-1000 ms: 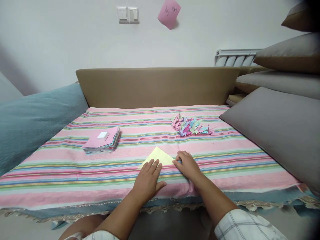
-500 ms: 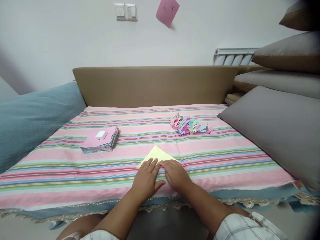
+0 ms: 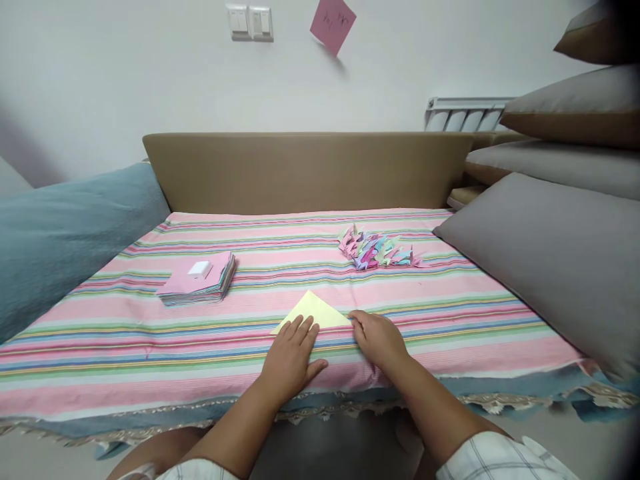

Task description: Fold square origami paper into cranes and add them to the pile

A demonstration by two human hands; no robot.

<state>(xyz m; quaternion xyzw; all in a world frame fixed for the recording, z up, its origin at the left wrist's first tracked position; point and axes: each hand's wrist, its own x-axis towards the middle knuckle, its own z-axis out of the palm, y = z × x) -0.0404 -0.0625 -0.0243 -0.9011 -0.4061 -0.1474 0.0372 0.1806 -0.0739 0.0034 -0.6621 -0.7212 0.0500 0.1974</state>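
A yellow sheet of paper, folded into a triangle, lies on the striped cloth in front of me with its peak pointing away. My left hand rests flat on its left part, fingers stretched and thumb apart. At the paper's right corner is my right hand. Its fingers are curled together, with the index fingertip touching that corner; the thumb is mostly hidden. Beyond, to the right, lies a pile of folded paper cranes in several colours. Leftward sits a stack of coloured paper with a small white block on top.
The striped cloth covers the seat up to a brown backrest. A blue cushion borders the left side. Grey cushions are piled at the right. The cloth's lacy edge hangs near my knees.
My right hand has slid right along the paper's near edge, from beside my left hand to the right corner. My left hand stays on the paper.
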